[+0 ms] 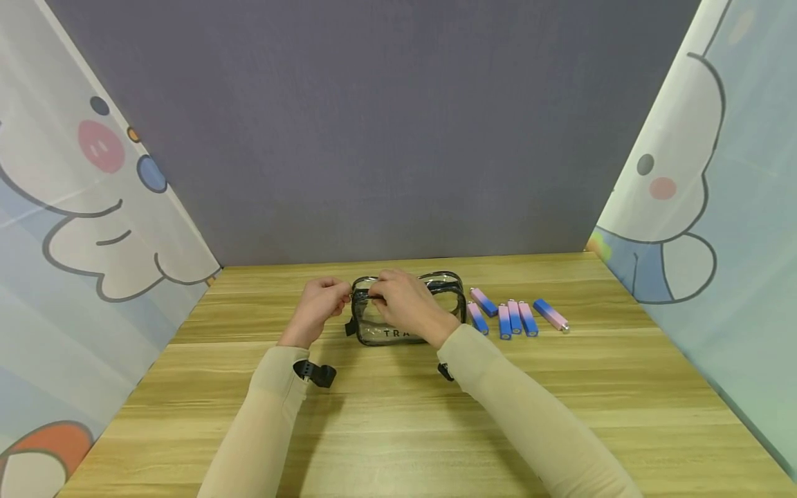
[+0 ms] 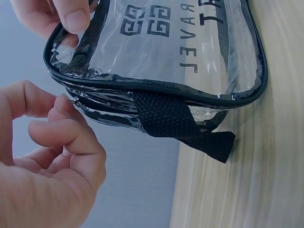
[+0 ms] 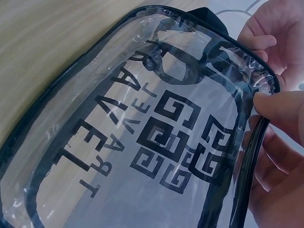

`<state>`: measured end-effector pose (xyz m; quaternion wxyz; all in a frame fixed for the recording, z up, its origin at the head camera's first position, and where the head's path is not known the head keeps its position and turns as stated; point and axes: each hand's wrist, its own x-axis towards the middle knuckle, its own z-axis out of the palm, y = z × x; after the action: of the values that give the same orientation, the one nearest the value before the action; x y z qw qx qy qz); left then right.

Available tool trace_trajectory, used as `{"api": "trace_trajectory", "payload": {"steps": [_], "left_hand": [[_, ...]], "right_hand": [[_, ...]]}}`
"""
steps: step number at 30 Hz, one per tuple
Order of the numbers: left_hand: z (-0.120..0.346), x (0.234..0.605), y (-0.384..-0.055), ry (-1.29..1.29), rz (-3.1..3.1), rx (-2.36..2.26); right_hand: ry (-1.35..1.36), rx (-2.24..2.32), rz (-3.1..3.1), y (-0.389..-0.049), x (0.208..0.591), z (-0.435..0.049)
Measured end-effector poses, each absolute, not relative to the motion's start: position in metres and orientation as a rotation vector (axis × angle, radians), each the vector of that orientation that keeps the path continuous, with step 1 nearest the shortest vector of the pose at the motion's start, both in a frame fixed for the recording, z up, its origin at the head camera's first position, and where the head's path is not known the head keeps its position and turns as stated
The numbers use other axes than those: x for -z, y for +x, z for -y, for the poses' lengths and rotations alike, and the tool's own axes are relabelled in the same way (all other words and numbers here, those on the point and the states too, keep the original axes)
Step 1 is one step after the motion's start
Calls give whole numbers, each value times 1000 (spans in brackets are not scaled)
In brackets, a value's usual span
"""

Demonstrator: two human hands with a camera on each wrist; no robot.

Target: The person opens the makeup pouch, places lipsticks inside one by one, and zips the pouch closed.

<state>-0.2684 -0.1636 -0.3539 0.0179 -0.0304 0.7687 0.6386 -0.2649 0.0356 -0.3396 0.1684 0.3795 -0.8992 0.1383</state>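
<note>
A clear plastic travel pouch (image 1: 373,333) with black piping and "TRAVEL" lettering stands upright on the wooden table. My left hand (image 1: 320,306) is at its left end, thumb and index finger pinching the small zipper pull at the upper corner. With my right hand (image 1: 407,302) I grip the top edge close by, thumb on the front panel and fingers behind it. A black fabric strap (image 2: 164,114) hangs from the pouch's left side, below the left fingertips. Square black logos (image 3: 161,137) show on the clear panel in the right wrist view.
Right of the pouch lie several small pink-and-blue bars (image 1: 513,317) with metal ends, one (image 1: 551,315) set apart at the far right. A grey panel (image 1: 398,138) rises behind the table (image 1: 386,429). Cartoon-printed curtains (image 1: 672,173) flank both sides.
</note>
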Motion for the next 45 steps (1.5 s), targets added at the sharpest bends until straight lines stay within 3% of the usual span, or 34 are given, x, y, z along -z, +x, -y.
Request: {"api": "trace_trajectory", "payload": {"steps": [45], "left_hand": [[166, 343, -269, -80, -2474, -1876]], "right_hand": [[1009, -320, 2675, -260, 333, -52]]}}
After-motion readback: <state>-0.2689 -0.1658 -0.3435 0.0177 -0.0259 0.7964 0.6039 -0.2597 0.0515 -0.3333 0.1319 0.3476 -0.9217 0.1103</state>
